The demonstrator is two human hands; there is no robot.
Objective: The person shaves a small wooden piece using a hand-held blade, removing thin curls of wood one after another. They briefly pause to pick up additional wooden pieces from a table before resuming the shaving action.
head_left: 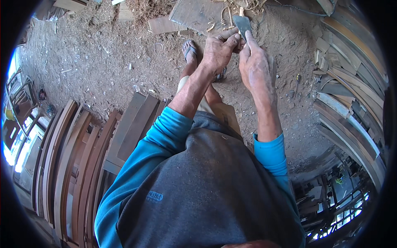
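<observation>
In front of me, my right hand [257, 66] grips a broad, flat grey knife blade [242, 25], its index finger stretched along the metal. The handle is hidden in my palm. Close beside it, my left hand [218, 53] is closed, thumb and fingers pinched around a narrow wooden stick [241, 12]. The stick's pale tip shows past the far end of the blade; most of its length is covered by the blade and my fingers. Both hands almost touch at the blade's near end.
Curled wood shavings [253, 5] and a grey board [198, 17] lie beyond my hands. Long planks [62, 165] are stacked at left, more timber [351, 120] at right. A screwdriver [297, 78] with a yellow handle rests on the dusty ground. My sandalled foot [189, 49] is nearby.
</observation>
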